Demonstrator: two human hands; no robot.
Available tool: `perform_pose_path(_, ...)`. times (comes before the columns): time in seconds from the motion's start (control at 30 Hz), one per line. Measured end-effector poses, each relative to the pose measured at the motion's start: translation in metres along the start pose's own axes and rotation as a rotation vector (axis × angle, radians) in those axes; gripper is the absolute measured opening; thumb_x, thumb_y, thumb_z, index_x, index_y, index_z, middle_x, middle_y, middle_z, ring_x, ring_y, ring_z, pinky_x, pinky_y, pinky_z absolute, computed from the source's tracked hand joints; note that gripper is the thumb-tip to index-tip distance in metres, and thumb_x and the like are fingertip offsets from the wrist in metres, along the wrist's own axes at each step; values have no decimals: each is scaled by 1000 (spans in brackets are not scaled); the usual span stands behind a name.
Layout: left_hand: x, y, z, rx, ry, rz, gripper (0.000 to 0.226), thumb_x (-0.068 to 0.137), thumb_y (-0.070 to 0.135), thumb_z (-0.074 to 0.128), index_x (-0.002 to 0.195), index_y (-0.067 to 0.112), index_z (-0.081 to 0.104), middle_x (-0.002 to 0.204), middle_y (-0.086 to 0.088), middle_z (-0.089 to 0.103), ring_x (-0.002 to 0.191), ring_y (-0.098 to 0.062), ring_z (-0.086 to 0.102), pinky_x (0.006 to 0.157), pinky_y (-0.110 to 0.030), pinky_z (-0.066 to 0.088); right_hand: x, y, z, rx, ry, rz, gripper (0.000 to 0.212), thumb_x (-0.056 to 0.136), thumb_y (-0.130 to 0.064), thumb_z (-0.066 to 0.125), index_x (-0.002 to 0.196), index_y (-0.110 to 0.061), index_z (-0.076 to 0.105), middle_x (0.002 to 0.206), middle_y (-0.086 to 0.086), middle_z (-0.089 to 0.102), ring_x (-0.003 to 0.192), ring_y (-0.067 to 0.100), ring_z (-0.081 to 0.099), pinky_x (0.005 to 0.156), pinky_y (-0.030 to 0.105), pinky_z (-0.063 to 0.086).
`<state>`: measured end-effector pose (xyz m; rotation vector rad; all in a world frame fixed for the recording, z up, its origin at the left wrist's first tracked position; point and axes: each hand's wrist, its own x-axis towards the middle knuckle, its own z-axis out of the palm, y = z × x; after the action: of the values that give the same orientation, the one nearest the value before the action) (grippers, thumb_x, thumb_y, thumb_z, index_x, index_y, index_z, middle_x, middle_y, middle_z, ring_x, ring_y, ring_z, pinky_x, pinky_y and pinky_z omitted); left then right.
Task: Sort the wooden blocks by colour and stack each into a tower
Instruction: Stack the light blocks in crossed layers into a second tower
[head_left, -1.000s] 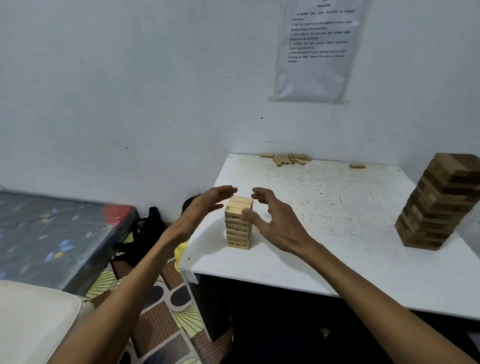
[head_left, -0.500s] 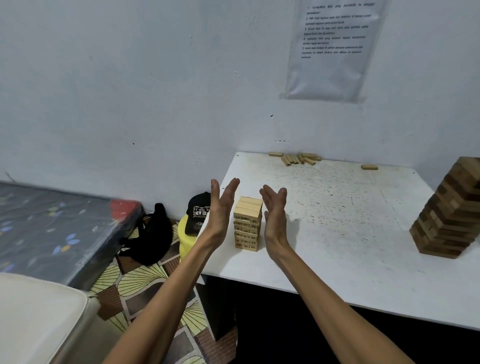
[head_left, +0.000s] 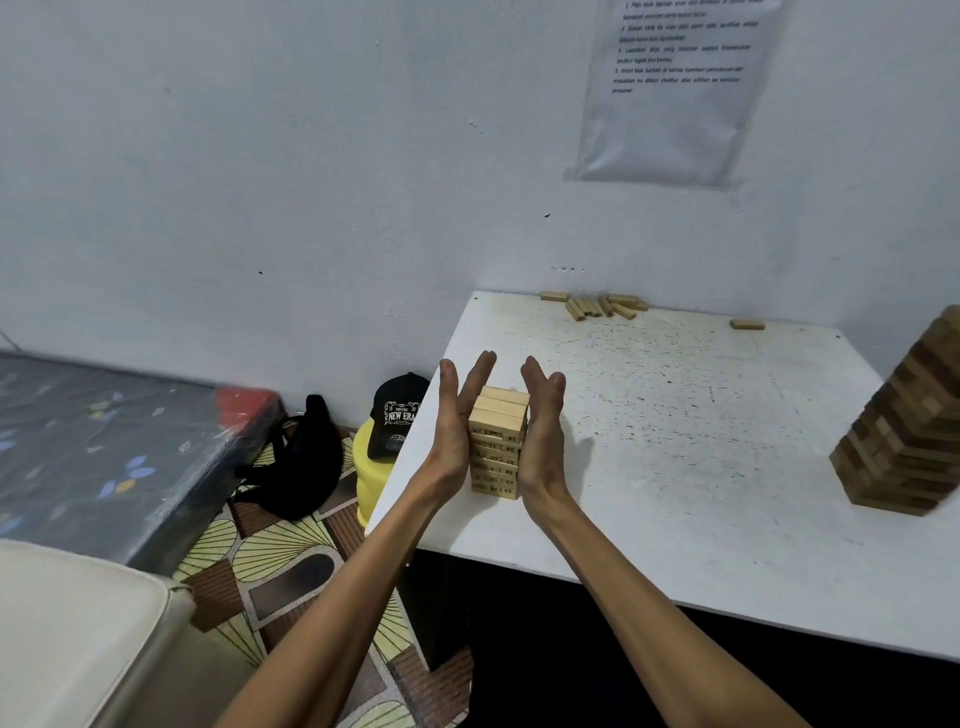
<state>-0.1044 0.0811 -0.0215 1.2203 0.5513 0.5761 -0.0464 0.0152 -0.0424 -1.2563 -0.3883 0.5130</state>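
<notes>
Light-wood tower (head_left: 497, 447): near the bench (head_left: 675, 467) front-left corner, between left hand (head_left: 457, 421) and right hand (head_left: 540, 431); fingers (head_left: 478, 376) straight, together, palms flat against opposite sides. Risk: uneven pressing could shear layers or tip it over the near edge. Loose light blocks (head_left: 597, 305): unstacked by the wall. Dark tower (head_left: 909, 426): far right. Yellow tub (head_left: 371, 467): beside the bench, black cap (head_left: 397, 413) on top; contents hidden.
</notes>
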Motion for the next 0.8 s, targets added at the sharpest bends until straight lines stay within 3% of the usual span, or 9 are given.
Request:
perform_pose_path(0.03, -2, 0, 2, -4, -6, 7, 71, 106, 59, 5, 155, 25, 43, 87, 30, 74, 93, 4, 73, 80, -14, 54, 0, 1, 1, 7, -7, 6, 70, 93, -77, 23, 152, -45, 43, 146, -32, 49, 119, -11, 58, 104, 24, 48)
perform_pose_path(0.1, -1, -1, 3, -39, -9, 14, 71, 106, 61, 7, 153, 24, 46, 89, 25, 76, 95, -3, 75, 88, -21, 53, 0, 2, 4, 14, -24, 13, 73, 91, -78, 24, 153, -44, 43, 128, -41, 52, 114, -7, 62, 103, 31, 50)
perform_pose_path(0.2, 1, -4, 3, -121, 18, 3, 72, 105, 65, 13, 150, 23, 51, 96, 19, 78, 103, -12, 74, 108, -38, 47, 1, 2, 5, 13, -42, 13, 74, 90, -79, 24, 154, -44, 40, 137, -35, 49, 114, -7, 60, 105, 33, 49)
perform_pose_path(0.3, -1, -4, 6, -125, 24, 14, 72, 105, 63, 13, 149, 21, 51, 94, 19, 78, 96, -8, 76, 97, -32, 53, 3, 4, 5, 45, -54, 28, 72, 93, -77, 24, 155, -44, 40, 157, -22, 41, 127, 4, 58, 111, 40, 48)
perform_pose_path(0.4, -3, -2, 10, -118, 6, 21, 71, 107, 60, 13, 148, 17, 51, 91, 17, 79, 89, -9, 77, 74, -20, 59, 3, 6, 5, 71, -44, 34, 66, 99, -72, 22, 153, -41, 44, 158, -18, 43, 132, 10, 57, 112, 43, 47)
perform_pose_path(0.53, -3, -1, 8, -129, -35, 14, 73, 106, 62, 11, 150, 18, 49, 92, 14, 79, 91, -11, 77, 73, -21, 60, 2, 2, 7, 61, -45, 36, 73, 92, -77, 25, 151, -40, 47, 154, -16, 49, 131, 11, 58, 111, 44, 47)
perform_pose_path(0.63, -2, -4, 2, -58, -45, 19, 74, 106, 60, 6, 151, 18, 47, 94, 19, 78, 94, -1, 75, 88, -24, 55, 1, -1, 1, 39, -67, 13, 79, 89, -76, 24, 153, -35, 46, 154, -11, 50, 131, 5, 56, 103, 26, 49)
perform_pose_path(0.7, -2, -2, -6, 12, -29, 44, 76, 106, 62, 5, 153, 20, 46, 118, 19, 74, 112, 7, 67, 113, -35, 44, 1, -1, -8, -16, -77, -24, 75, 96, -74, 22, 153, -32, 45, 154, -10, 51, 130, -5, 52, 97, 14, 45)
perform_pose_path(0.8, -7, 0, -25, 148, -69, 74, 82, 99, 70, 13, 154, 19, 46, 149, 8, 58, 141, -1, 47, 128, -44, 23, 0, -1, -28, -158, -110, -120, 64, 99, -66, 30, 149, -30, 48, 146, -14, 58, 134, -5, 50, 114, 27, 36)
